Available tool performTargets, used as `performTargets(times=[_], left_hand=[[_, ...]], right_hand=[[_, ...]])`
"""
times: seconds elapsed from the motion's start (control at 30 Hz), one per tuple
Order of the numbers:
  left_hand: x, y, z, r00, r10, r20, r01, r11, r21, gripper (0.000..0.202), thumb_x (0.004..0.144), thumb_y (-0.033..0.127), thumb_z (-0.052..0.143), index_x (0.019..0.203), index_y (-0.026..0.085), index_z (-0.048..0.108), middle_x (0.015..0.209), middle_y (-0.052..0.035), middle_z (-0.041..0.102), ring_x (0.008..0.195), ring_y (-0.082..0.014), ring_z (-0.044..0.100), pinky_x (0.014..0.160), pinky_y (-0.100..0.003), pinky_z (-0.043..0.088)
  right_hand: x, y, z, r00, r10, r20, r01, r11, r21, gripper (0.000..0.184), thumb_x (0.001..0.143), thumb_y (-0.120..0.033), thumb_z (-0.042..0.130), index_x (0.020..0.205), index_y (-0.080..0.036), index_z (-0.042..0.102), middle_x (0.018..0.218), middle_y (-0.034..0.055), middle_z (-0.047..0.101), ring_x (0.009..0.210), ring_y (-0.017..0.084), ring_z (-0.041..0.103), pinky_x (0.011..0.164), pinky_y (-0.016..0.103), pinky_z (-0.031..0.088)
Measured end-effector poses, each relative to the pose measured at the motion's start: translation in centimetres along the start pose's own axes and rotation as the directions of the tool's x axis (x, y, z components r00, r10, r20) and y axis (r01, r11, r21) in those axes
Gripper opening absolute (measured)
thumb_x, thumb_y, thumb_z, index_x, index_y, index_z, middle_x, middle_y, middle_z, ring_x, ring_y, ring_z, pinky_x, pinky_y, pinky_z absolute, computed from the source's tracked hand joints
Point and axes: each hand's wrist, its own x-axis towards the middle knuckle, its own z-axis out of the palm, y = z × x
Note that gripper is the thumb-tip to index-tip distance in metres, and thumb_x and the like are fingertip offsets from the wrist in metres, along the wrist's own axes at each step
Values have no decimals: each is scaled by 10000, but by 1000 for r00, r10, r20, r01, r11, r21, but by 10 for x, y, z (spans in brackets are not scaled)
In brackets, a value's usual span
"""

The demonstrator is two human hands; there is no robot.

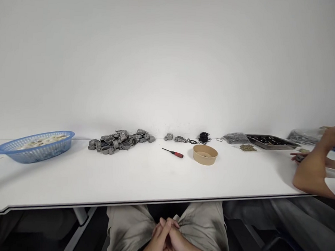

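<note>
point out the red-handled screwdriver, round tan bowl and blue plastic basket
Red-handled screwdriver (178, 154): head view, on the handle.
Round tan bowl (204, 160): head view, on the near outer wall.
Blue plastic basket (42, 155): head view, on the near wall.

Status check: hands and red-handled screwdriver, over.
Left hand and right hand clasped together over the lap. Screwdriver on table, untouched. Bowl near its handle, apart; nothing lying across it.
</note>
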Motion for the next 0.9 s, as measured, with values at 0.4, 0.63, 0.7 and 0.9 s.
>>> performTargets(times=[0.4,0.63,0.7,0.9], left_hand=[[-6,5,3,994,96,-56,-99,994,-47,691,873,791,367,1048,215,707,1157,-78,664,1250,-288,560,1140,-374,420],[-7,9,5,996,82,-37,-86,991,-106,705,854,801,400,1046,183,680,1124,-94,648,1187,-285,595,1094,-380,461],[-6,6,4,996,82,-39,-85,990,-110,730,837,830,410,1049,188,685,1139,-104,641,1210,-298,577,1116,-411,449],[-10,14,2,994,105,-32,-106,994,-28,750,849,832,367,1054,192,699,1165,-122,641,1259,-316,540,1157,-440,403]], right_hand=[[-9,-11,8,998,-12,-57,10,999,-33,602,801,-770,618,885,-174,607,720,20,580,740,200,640,777,418,571],[-16,-16,11,998,-46,-38,45,998,-38,510,930,-571,478,675,-140,576,616,56,598,625,125,616,622,279,457],[-14,-15,10,998,-27,-51,26,999,-27,515,909,-637,530,696,-173,601,616,51,593,643,144,633,615,262,476],[-10,-10,6,997,-3,-78,3,1000,-7,605,747,-806,658,783,-205,594,744,42,611,726,184,636,581,268,510]])
